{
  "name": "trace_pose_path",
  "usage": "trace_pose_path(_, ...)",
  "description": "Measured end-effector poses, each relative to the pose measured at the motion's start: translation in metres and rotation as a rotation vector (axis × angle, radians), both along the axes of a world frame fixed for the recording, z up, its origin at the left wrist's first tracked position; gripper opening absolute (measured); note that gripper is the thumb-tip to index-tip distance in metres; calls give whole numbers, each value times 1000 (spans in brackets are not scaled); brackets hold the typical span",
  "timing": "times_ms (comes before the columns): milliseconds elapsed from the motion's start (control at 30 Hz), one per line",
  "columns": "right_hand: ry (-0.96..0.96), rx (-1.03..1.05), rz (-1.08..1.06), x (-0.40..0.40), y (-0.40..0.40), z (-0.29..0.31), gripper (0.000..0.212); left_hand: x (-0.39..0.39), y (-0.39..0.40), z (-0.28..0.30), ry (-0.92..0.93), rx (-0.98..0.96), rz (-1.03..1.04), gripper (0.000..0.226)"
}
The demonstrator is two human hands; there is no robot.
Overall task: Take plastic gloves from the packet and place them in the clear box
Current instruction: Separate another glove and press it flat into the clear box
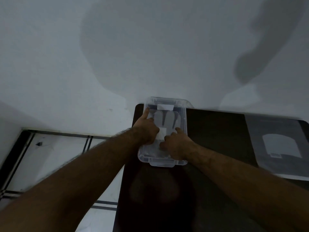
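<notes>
The clear box (164,131) is sitting at the far left corner of the dark table (217,131), pushed up close to the white wall (100,56). That is probably keeping it from sliding while the hands are working inside it.

A see-through plastic glove (167,118) is lying flat in the box, with its fingers pointing to the far end.

The left hand (148,131) is reaching into the left side of the box. Its first finger is stretching out straight and touching the far left corner, and its other fingers are curling down on the glove. The right hand (177,144) is pressing on the near part of the glove. Its fingers are bent and a little apart. Both hands seem to be smoothing the glove flat so it fits.

The packet (277,144) is lying near the right edge of the table, well apart from the box.
</notes>
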State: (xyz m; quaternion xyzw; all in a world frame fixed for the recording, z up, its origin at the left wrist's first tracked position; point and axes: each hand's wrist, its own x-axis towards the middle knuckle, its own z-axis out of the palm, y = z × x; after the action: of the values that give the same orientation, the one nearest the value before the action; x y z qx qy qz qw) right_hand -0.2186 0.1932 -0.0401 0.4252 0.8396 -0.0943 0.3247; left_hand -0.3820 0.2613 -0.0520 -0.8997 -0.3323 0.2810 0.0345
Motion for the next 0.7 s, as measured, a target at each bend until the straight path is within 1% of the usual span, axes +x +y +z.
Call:
trace_pose_path(200, -11, 20, 15, 3, 6, 3, 48, -1, 5, 1, -3, 26, 40, 35)
trace_pose_path(300, -80, 5, 50, 6, 14, 8, 46, 1, 7, 13, 62, 39, 91, 37)
trace_pose_path(400, -114, -23, 63, 9, 16, 9, 47, 2, 9, 18, 100, 41, 88, 33)
trace_pose_path(500, -63, 18, 90, 10, 18, 5, 43, 0, 12, 13, 47, 49, 18, 35)
trace_pose_path(567, -40, 16, 147, 12, 18, 2, 36, -1, 10, 7, 17, -9, -75, 32)
trace_pose_path(633, -69, -54, 186, 12, 17, 2, 33, 0, 3, 4, 13, -93, -165, 27)
trace_pose_path(700, -107, -133, 171, 10, 16, 5, 33, 0, -6, 1, 46, -148, -208, 24)
